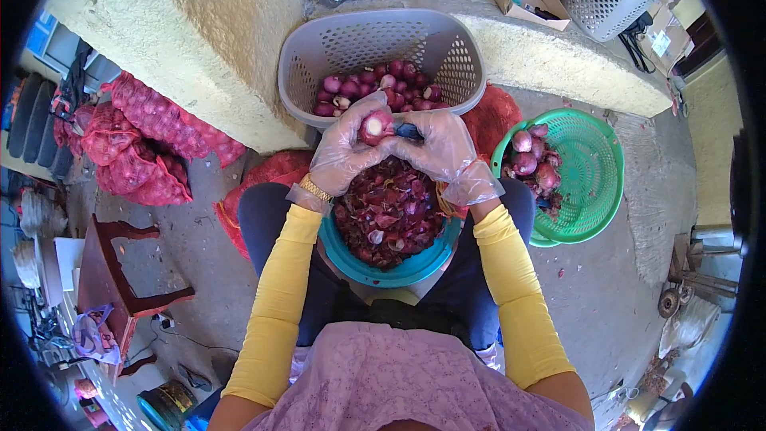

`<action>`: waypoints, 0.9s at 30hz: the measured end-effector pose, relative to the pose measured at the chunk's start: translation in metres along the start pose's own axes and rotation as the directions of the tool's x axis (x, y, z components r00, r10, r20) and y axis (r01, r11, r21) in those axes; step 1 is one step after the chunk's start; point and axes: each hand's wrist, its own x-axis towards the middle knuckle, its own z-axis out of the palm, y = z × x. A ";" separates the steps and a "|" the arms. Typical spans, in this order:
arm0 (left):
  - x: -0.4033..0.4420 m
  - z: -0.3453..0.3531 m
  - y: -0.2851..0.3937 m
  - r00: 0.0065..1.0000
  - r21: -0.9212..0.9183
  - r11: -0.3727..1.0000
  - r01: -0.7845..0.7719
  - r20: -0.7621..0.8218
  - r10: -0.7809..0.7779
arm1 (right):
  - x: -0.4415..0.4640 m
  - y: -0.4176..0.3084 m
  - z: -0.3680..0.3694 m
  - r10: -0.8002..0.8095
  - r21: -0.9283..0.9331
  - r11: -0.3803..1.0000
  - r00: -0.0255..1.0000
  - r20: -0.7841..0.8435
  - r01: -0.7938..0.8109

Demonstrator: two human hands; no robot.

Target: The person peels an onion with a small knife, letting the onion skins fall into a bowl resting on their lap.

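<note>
My left hand (345, 152), in a clear plastic glove, is closed around a red onion (375, 126) whose pale cut end faces up. Close against it, my gloved right hand (440, 150) grips what looks like a small knife (409, 132); only its dark handle shows and the blade is hidden. The fingers of both hands meet at the onion. Beneath them, a teal basin (383, 275) between my knees holds a heap of onion skins (387, 219). Just beyond my hands, a grey perforated basket (351, 36) holds many peeled red onions (407, 84).
To the right, a green colander (594, 164) holds several unpeeled onions (527, 161). Red mesh sacks (132, 152) of onions lean at the left near a yellow pillar (207, 40). A wooden table (120, 271) lies on its side. An open cardboard box (523, 0) rests on the ledge.
</note>
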 end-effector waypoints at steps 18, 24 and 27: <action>-0.008 0.007 -0.007 0.975 -0.425 0.878 0.221 0.095 -0.199 | 0.001 -0.011 -0.006 0.113 0.336 0.929 0.982 0.149 -0.158; -0.001 0.012 -0.011 0.995 -0.435 0.898 0.070 -0.036 -0.095 | 0.001 -0.003 0.003 -0.037 0.068 0.997 0.997 0.074 0.032; -0.004 0.016 -0.009 0.985 -0.478 0.872 0.107 -0.068 -0.159 | 0.000 -0.007 0.001 -0.089 -0.012 0.996 0.995 0.044 0.090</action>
